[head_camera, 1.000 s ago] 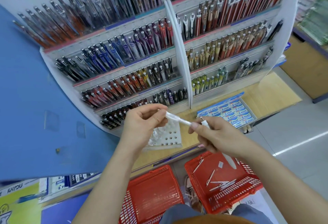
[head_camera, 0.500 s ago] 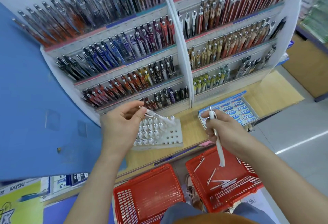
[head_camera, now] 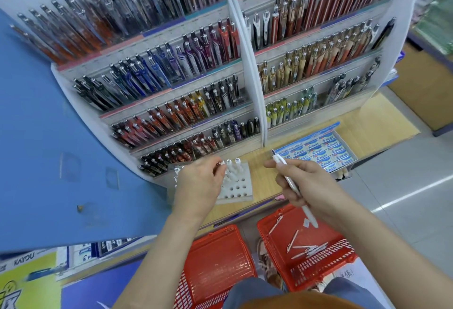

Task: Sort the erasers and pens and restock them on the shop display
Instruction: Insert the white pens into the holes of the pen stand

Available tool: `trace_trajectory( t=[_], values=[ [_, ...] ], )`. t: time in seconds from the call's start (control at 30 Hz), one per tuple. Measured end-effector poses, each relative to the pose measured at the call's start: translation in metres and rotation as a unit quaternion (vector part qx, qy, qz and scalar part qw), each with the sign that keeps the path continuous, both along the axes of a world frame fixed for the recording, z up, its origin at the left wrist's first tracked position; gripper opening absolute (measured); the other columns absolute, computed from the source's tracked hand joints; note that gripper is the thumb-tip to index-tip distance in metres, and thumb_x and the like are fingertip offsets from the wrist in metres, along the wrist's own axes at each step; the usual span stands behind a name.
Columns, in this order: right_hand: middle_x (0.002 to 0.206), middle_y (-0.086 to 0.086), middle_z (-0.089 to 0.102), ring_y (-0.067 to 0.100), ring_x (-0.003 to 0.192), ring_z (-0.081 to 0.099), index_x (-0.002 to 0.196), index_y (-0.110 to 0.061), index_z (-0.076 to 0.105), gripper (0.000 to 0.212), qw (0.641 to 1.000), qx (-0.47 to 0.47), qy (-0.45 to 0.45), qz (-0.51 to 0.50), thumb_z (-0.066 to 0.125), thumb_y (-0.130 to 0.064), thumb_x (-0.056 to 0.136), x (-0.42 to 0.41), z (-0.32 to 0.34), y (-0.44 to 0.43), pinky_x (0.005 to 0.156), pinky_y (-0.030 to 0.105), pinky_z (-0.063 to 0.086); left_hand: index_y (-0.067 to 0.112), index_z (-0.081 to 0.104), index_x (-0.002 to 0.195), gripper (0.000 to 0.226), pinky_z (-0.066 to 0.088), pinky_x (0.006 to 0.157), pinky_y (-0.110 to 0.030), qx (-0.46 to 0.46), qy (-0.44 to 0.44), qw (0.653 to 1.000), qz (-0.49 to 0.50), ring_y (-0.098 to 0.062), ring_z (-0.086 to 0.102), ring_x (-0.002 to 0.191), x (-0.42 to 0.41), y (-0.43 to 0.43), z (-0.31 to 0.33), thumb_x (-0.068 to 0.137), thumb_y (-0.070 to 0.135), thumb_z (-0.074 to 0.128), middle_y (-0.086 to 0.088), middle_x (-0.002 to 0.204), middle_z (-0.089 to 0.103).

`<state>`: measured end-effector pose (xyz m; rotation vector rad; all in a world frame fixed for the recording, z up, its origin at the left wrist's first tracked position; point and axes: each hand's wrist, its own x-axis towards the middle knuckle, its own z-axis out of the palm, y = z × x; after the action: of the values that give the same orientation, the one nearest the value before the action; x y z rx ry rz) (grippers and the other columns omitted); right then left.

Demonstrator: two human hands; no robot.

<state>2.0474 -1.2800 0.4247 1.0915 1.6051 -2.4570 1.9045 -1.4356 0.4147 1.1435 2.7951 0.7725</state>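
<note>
The holder block (head_camera: 239, 187) lies left of the eraser box (head_camera: 318, 154), with baskets (head_camera: 215, 259) below.

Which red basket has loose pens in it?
The basket under the right hand: white pens lie in it. The other basket, by the left forearm, shows none.

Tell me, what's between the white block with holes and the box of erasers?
In the head view, only bare wooden shelf lies there. The right hand holds a white pen whose top pokes over that gap.
</note>
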Motion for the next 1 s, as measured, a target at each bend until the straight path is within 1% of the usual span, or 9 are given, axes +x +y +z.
trace_trajectory(
  t=[0.2, 0.47, 0.57, 0.63, 0.7, 0.77, 0.8, 0.9, 1.0],
  values=[
    [0.061, 0.001, 0.046, 0.012, 0.038, 0.039, 0.107, -0.021, 0.069, 0.026, 0.996, 0.065, 0.022, 0.049, 0.049, -0.034, 0.096, 0.003, 0.003, -0.001, 0.039, 0.02, 0.027, 0.015, 0.072, 0.084, 0.01, 0.045, 0.063, -0.029, -0.053, 0.014, 0.998, -0.022, -0.02, 0.058, 0.07, -0.006, 0.005, -0.007, 0.08, 0.024, 0.072, 0.001, 0.074, 0.062],
    [0.056, 0.002, 0.043, 0.01, 0.037, 0.028, 0.1, -0.01, 0.071, 0.031, 0.998, 0.009, 0.036, 0.052, 0.052, -0.034, 0.092, 0.003, 0.003, -0.002, 0.044, 0.024, 0.016, 0.015, 0.073, 0.086, 0.016, 0.04, 0.068, -0.03, -0.093, 0.006, 0.996, 0.002, -0.021, 0.056, 0.079, 0.001, 0.015, -0.012, 0.081, 0.03, 0.07, 0.001, 0.077, 0.062],
    [0.06, 0.002, 0.045, 0.011, 0.039, 0.03, 0.097, -0.008, 0.071, 0.026, 0.997, -0.023, 0.035, 0.065, 0.049, -0.023, 0.096, 0.001, 0.003, -0.003, 0.042, 0.021, 0.018, 0.019, 0.072, 0.094, 0.02, 0.041, 0.072, -0.029, -0.126, -0.027, 0.992, 0.02, -0.017, 0.055, 0.083, -0.001, 0.015, -0.007, 0.085, 0.035, 0.065, 0.004, 0.08, 0.058],
    [0.063, 0.004, 0.044, 0.012, 0.041, 0.033, 0.098, -0.008, 0.07, 0.026, 0.996, -0.021, 0.037, 0.072, 0.044, -0.008, 0.096, 0.001, 0.003, -0.004, 0.043, 0.023, 0.02, 0.022, 0.072, 0.095, 0.02, 0.045, 0.071, -0.03, -0.083, -0.072, 0.993, 0.053, -0.012, 0.056, 0.078, 0.003, 0.015, 0.005, 0.085, 0.037, 0.065, 0.008, 0.077, 0.058],
    [0.064, 0.007, 0.041, 0.014, 0.047, 0.036, 0.1, -0.014, 0.071, 0.03, 0.994, 0.028, 0.04, 0.096, 0.045, -0.001, 0.092, 0.001, 0.005, -0.004, 0.047, 0.026, 0.026, 0.026, 0.073, 0.09, 0.015, 0.049, 0.064, -0.025, 0.016, -0.196, 0.976, 0.089, -0.005, 0.058, 0.066, 0.01, 0.017, 0.024, 0.086, 0.037, 0.064, 0.011, 0.07, 0.064],
    [0.061, 0.006, 0.037, 0.02, 0.054, 0.032, 0.104, -0.019, 0.07, 0.032, 0.982, 0.105, 0.053, 0.148, 0.046, 0.0, 0.093, 0.001, 0.01, -0.004, 0.052, 0.03, 0.026, 0.021, 0.074, 0.086, 0.017, 0.047, 0.054, -0.023, 0.094, -0.392, 0.912, 0.079, -0.007, 0.053, 0.054, 0.016, 0.021, 0.043, 0.088, 0.034, 0.063, 0.005, 0.064, 0.065],
    [0.06, 0.003, 0.035, 0.021, 0.056, 0.03, 0.104, -0.02, 0.069, 0.031, 0.97, 0.146, 0.07, 0.179, 0.047, -0.001, 0.093, 0.001, 0.012, -0.005, 0.052, 0.034, 0.024, 0.017, 0.073, 0.087, 0.017, 0.046, 0.053, -0.023, 0.105, -0.451, 0.884, 0.064, -0.01, 0.052, 0.053, 0.019, 0.022, 0.05, 0.087, 0.031, 0.064, 0.001, 0.064, 0.065],
    [0.058, -0.006, 0.035, 0.018, 0.056, 0.031, 0.103, -0.028, 0.069, 0.027, 0.94, 0.242, 0.093, 0.221, 0.053, -0.008, 0.094, -0.004, 0.019, -0.008, 0.053, 0.031, 0.026, 0.007, 0.072, 0.088, 0.013, 0.051, 0.056, -0.022, 0.141, -0.489, 0.859, 0.062, -0.013, 0.058, 0.056, 0.023, 0.02, 0.055, 0.082, 0.018, 0.07, -0.006, 0.066, 0.067],
    [0.062, -0.002, 0.049, 0.015, 0.06, 0.045, 0.097, -0.035, 0.069, 0.023, 0.951, 0.231, 0.066, 0.194, 0.055, -0.017, 0.094, -0.005, 0.015, -0.002, 0.059, 0.03, 0.038, 0.009, 0.072, 0.086, 0.005, 0.054, 0.059, -0.024, 0.18, -0.463, 0.861, 0.109, -0.015, 0.063, 0.059, 0.017, 0.011, 0.052, 0.083, 0.009, 0.069, -0.01, 0.07, 0.07]
  ],
)
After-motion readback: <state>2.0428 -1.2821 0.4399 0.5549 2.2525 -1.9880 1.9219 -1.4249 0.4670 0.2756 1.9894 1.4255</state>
